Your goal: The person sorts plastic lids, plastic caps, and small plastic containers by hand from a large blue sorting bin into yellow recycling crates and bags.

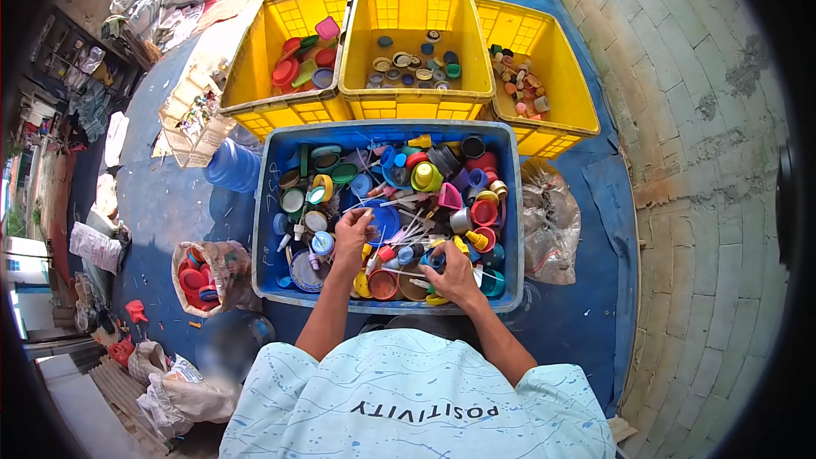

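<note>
A blue bin (259,204) full of mixed plastic caps, lids and pump tops stands in front of me. My left hand (352,234) is over its middle-left, fingertips pinched together; whatever they hold is too small to make out. Just beyond those fingers lies a round blue lid (384,219). Lower right, my right hand (455,274) has thumb and fingers closed around a dark blue cap (434,260), partly hidden. Near it are a yellow cap (477,240) and a reddish-brown round lid (382,284). White pump tubes (411,228) stick out between the hands.
Behind the bin stand a left yellow crate (246,55) with red and green lids, a middle yellow crate (416,108) with flat caps, and a right yellow crate (565,89) with small caps. A sack of red lids (191,276) sits left, a clear bag (551,234) right, beside a block wall (705,204).
</note>
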A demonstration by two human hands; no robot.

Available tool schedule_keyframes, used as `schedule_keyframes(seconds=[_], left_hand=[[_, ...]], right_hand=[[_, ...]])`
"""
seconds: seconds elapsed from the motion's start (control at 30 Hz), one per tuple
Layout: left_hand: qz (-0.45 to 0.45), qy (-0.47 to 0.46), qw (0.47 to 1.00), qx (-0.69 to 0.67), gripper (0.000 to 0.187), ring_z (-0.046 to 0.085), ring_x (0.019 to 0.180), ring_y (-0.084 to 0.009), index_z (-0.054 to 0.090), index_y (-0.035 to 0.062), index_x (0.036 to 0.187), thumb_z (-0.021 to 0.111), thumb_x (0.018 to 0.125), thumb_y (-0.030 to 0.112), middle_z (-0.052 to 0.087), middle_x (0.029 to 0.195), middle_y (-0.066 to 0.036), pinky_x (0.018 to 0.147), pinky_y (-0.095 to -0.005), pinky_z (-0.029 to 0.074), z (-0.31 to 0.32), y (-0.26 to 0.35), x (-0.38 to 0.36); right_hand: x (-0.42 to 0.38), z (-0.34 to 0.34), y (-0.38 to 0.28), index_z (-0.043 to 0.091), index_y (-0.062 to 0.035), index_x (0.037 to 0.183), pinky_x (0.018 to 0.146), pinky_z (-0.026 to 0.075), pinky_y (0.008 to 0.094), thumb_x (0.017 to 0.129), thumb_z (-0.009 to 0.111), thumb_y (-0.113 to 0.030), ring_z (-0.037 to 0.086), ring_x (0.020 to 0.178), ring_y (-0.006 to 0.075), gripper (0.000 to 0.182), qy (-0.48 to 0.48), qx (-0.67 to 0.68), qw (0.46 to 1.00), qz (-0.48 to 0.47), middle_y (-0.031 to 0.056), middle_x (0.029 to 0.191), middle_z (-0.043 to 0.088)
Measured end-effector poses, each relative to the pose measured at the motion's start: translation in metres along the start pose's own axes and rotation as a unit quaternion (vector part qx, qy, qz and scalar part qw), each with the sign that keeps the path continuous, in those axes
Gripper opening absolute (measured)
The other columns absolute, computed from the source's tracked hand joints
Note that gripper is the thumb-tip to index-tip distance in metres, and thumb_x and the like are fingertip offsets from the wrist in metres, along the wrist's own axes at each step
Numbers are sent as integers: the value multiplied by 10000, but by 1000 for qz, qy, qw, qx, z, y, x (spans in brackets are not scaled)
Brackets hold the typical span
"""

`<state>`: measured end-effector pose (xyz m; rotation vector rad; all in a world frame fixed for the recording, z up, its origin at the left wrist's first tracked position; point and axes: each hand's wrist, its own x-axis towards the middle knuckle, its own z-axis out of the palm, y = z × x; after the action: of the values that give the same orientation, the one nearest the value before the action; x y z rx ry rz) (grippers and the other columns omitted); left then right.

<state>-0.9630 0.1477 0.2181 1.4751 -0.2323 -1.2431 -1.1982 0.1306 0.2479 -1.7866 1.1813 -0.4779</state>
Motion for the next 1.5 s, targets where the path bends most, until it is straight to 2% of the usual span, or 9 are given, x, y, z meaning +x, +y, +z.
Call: schedule_keyframes(seconds=[0.17, 0.3, 0.4, 0.57, 0.77, 0.9, 1.1, 1.33, 1.5], left_hand=[[61, 7, 991, 122, 250, 588, 755, -124, 618, 40, 1017, 681, 860, 224, 647, 947, -48, 680, -272, 489, 7, -16, 27], [176, 120, 916, 341, 297, 621, 812, -187, 614, -9, 1003, 710, 803, 188, 672, 929, -114, 738, -320, 500, -8, -37, 37], [138, 124, 926, 328, 296, 634, 825, -187, 618, -5, 1014, 707, 805, 185, 673, 930, -119, 752, -316, 502, -18, -44, 38], [149, 112, 911, 367, 324, 651, 867, -215, 618, -9, 1018, 716, 785, 193, 676, 949, -132, 775, -327, 506, -26, -47, 36], [167, 108, 889, 413, 331, 640, 912, -276, 618, 19, 1022, 713, 768, 209, 673, 963, -143, 816, -374, 490, -22, -46, 57], [149, 182, 802, 549, 389, 559, 1010, -357, 595, 37, 1061, 691, 761, 266, 641, 1030, -169, 888, -449, 424, -9, -26, 50], [80, 178, 807, 558, 379, 597, 967, -339, 610, 44, 1047, 707, 758, 269, 658, 973, -175, 860, -430, 450, -11, -24, 49], [52, 46, 914, 401, 280, 650, 756, -189, 668, -15, 979, 715, 775, 170, 687, 857, -112, 676, -321, 501, -33, -14, 41], [98, 122, 921, 357, 231, 611, 707, -154, 619, -31, 955, 667, 854, 171, 662, 825, -86, 649, -303, 495, -45, 0, 14]], right_hand=[[-1, -19, 4, 511, -2, 1049, 818, 476, 407, 729, 729, -132, 603, 918, 355, 408, 89, 10, 996, 11, 186, 978, 613], [-2, -12, 21, 522, -29, 1036, 919, 387, 434, 702, 697, -67, 523, 1050, 323, 379, 200, -116, 973, -21, 143, 1049, 599], [3, -13, 25, 527, -40, 1030, 899, 378, 459, 708, 688, -57, 512, 1043, 325, 360, 141, -54, 987, 48, 126, 1055, 584], [11, -16, 8, 560, -46, 1059, 882, 364, 448, 746, 660, -113, 529, 1023, 301, 335, 197, -189, 962, 26, 106, 995, 597], [17, -14, 12, 591, -83, 1028, 835, 365, 442, 745, 674, -117, 523, 1009, 299, 297, 174, -181, 968, 15, 86, 992, 591], [16, -12, 13, 601, -84, 1017, 814, 369, 442, 754, 669, -123, 526, 995, 301, 274, 145, -177, 973, 10, 90, 979, 597], [15, -8, 19, 604, -80, 1013, 815, 367, 440, 760, 667, -127, 526, 978, 303, 266, 132, -185, 974, -8, 97, 977, 598], [25, -11, 13, 606, -81, 1019, 818, 366, 436, 763, 665, -126, 526, 983, 303, 267, 126, -176, 976, -20, 100, 981, 597], [43, -8, 10, 609, -81, 1033, 813, 373, 433, 775, 660, -133, 527, 988, 305, 268, 99, -181, 977, -46, 104, 989, 599]])
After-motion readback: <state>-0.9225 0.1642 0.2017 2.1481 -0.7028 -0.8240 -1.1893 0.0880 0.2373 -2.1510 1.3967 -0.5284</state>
